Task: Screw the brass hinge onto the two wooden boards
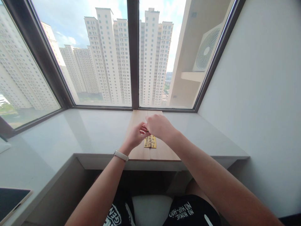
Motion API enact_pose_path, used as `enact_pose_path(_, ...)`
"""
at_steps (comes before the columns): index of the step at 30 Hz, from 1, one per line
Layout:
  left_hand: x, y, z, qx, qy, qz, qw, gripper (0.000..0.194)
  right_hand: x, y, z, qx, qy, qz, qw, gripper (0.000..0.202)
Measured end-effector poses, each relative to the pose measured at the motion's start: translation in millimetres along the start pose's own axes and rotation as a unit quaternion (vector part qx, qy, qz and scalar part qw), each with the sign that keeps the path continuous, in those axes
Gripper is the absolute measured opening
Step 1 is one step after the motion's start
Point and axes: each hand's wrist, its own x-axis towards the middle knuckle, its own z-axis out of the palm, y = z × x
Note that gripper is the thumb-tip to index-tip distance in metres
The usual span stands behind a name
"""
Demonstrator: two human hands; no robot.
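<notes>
A small yellow piece with a dark printed pattern and a seam or fold down its middle (150,142) lies on a light wooden board (138,153). Over its far end my two hands meet. My left hand (137,135), with a pale band on its wrist, has its fingers bent and pinched near a small dark spot. Closed and seen from the back, my right hand (157,125) hides its own fingertips. What either hand pinches is too small and covered to make out.
The board crosses a white windowsill ledge (101,131) with a front edge close to my forearms. Dark window frames (134,56) rise behind it, and a white wall (258,78) stands at the right. A dark, flat, light-edged device (14,202) lies at the lower left.
</notes>
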Motion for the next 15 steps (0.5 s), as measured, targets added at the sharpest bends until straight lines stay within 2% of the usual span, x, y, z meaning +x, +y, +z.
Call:
enact_pose_path(3,0.0,3.5,-0.7,-0.014,-0.035,0.006,0.999,0.026,-0.2,1.2,2.1,0.014,-0.006,-0.034,0.999,0.014)
enact_pose_path(6,1.5,5.5,-1.5,-0.047,-0.063,0.002,0.997,0.026,-2.7,5.0,0.3,0.026,-0.011,-0.058,0.998,0.019)
enact_pose_path(10,3.6,3.5,-1.0,-0.067,-0.066,-0.014,0.995,0.026,-5.5,9.6,-5.3,0.065,-0.023,-0.087,0.994,0.020)
enact_pose_path(12,2.8,2.2,-0.3,-0.063,-0.049,-0.019,0.997,0.025,-5.7,10.1,-6.3,0.095,-0.022,-0.072,0.993,0.024)
enact_pose_path(15,0.1,2.1,1.6,-0.049,-0.023,-0.019,0.998,0.026,-4.0,8.0,-4.2,0.090,-0.029,-0.001,0.996,0.026)
